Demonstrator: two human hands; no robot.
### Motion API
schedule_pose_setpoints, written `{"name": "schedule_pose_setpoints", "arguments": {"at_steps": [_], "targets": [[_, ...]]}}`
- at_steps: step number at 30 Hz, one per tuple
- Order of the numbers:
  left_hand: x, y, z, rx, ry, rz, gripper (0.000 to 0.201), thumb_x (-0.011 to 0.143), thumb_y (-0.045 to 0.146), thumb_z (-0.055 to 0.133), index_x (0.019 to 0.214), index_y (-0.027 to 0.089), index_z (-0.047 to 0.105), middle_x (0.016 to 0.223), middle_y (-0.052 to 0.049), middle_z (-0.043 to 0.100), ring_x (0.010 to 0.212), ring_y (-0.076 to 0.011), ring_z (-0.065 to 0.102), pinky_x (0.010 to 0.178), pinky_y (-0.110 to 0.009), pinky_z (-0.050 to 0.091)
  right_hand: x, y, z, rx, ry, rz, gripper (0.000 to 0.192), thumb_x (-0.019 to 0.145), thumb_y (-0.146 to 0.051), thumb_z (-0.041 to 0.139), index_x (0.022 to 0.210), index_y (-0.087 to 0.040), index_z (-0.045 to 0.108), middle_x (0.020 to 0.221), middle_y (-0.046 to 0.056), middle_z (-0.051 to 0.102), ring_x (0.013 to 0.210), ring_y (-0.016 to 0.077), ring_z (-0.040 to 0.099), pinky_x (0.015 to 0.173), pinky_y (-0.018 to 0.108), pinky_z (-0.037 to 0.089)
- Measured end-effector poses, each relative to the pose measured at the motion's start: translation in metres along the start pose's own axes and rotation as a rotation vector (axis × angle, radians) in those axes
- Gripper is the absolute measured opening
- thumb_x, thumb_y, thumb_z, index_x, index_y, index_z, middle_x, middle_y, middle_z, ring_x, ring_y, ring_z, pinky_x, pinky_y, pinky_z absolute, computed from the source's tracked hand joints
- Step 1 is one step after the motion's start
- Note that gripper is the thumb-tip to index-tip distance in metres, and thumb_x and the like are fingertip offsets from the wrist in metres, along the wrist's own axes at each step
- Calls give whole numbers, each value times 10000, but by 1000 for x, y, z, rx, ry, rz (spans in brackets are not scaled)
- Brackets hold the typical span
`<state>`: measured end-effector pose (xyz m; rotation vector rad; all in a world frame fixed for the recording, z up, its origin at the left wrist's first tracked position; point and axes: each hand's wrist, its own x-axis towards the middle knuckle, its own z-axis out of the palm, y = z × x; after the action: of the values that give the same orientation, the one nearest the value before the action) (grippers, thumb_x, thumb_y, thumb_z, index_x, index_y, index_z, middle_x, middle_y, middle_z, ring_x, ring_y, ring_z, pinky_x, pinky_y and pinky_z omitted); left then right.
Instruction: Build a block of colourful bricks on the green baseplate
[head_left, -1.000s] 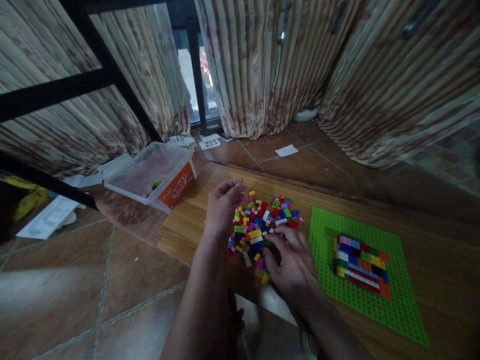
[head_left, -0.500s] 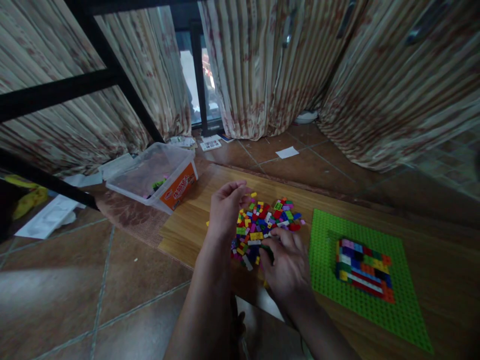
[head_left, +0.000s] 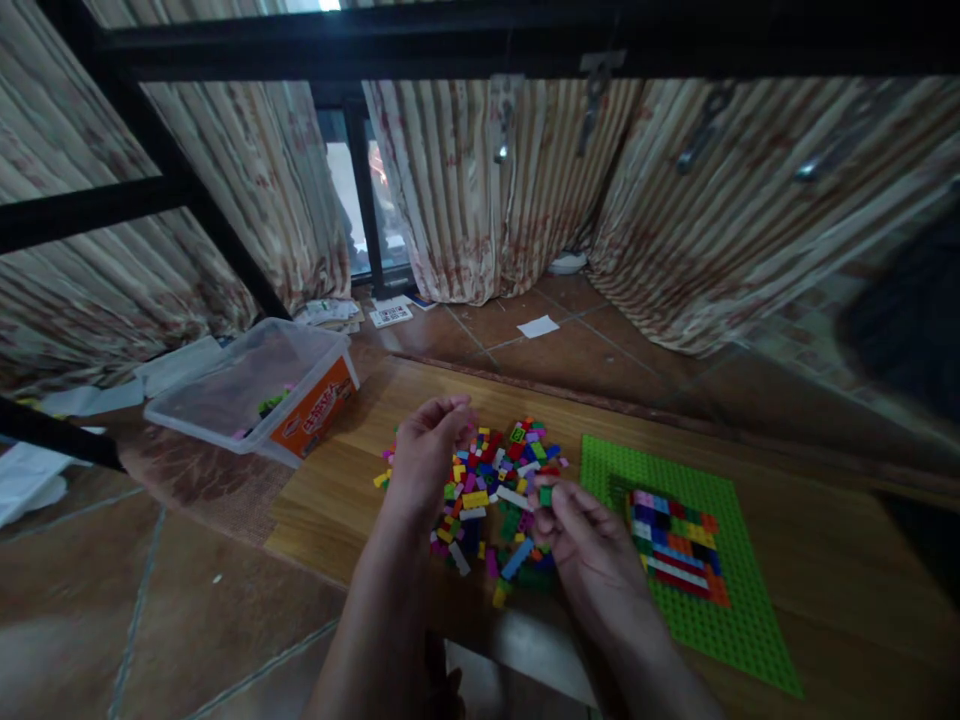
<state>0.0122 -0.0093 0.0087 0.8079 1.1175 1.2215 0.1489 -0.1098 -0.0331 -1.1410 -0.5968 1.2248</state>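
**Two hands over a heap of coloured bricks**

Farthest left, a clear plastic tub (head_left: 255, 395) with an orange label sits on a mat beside the wooden surface (head_left: 352, 490). Next, the left hand (head_left: 421, 462) hovers over the left edge of the brick pile (head_left: 491, 490), its fingers loosely curled with nothing visibly held. The right hand (head_left: 589, 545) pinches a small green brick (head_left: 546, 495) between its fingers, just above the pile's right side. Farthest right, a green baseplate (head_left: 675, 555) lies flat, carrying a block of joined bricks (head_left: 673, 545).
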Motion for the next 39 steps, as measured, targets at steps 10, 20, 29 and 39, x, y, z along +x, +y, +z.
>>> {"name": "schedule_pose_setpoints", "arguments": {"at_steps": [10,20,29,39], "targets": [[-12,-26,37,302,-359,-8,240,725,316,709,893,145,728,819,-33,701,704,-123,603,678,-236,478,-2,-20,-19,173,29,27,300,686,-367,822,939,-225,746,784,10,708,633,93,620,596,225,544],[-35,-53,71,492,-529,141,194,810,319,625,900,168,709,792,-20,681,724,-145,600,661,-239,450,-1,-68,-148,-312,533,-303,340,729,-448,742,950,-191,722,782,37,721,639,140,639,632,305,557],[-54,-81,95,773,-568,336,221,852,216,534,1020,193,676,929,-44,684,768,-157,621,719,-282,487,-4,-57,-166,-687,441,-144,303,798,-424,580,942,-172,670,692,33,698,608,171,669,587,302,545],[-62,-85,102,994,-634,472,299,865,171,514,1132,219,641,1137,-71,652,1063,-225,618,965,-378,477,-6,-64,-170,-1016,444,-179,302,815,-387,502,921,-179,695,776,59,729,699,195,676,641,299,481]]}}
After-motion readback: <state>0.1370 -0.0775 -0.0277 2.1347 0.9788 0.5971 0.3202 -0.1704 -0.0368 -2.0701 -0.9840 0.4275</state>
